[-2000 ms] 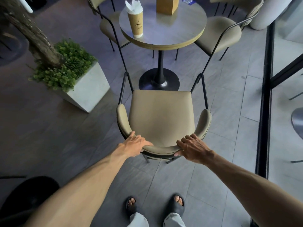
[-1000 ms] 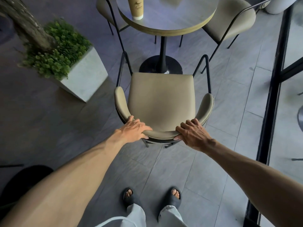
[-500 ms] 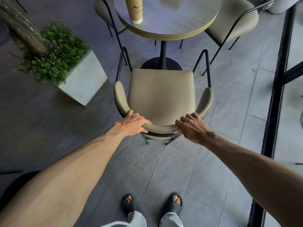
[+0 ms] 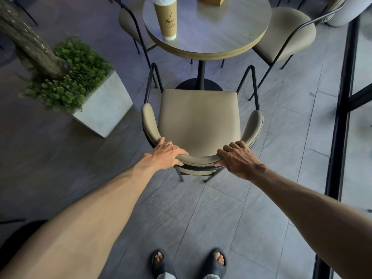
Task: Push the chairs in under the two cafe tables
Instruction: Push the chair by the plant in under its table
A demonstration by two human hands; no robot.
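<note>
A: Where does the chair [image 4: 199,121] stand?

B: Just short of the round table [image 4: 211,35], facing it. Its seat front reaches the table's black base [image 4: 198,85], and the seat shows clear of the surface's rim.

A: And the hands?

B: Both grip the curved backrest. The left hand [image 4: 166,155] has its fingers curled over the top edge with the thumb under; the right hand [image 4: 236,158] is clamped the same way on the other end.

A: What is around the table?

B: A paper cup [image 4: 166,19] stands on the surface, a wooden box [image 4: 212,0] beyond it. Two more chairs sit at the table's far sides, one left [image 4: 128,21], one right [image 4: 285,33]. Left of the table is a concrete planter [image 4: 102,109] with greenery and a trunk. Right of it runs a dark window frame [image 4: 342,117]
</note>
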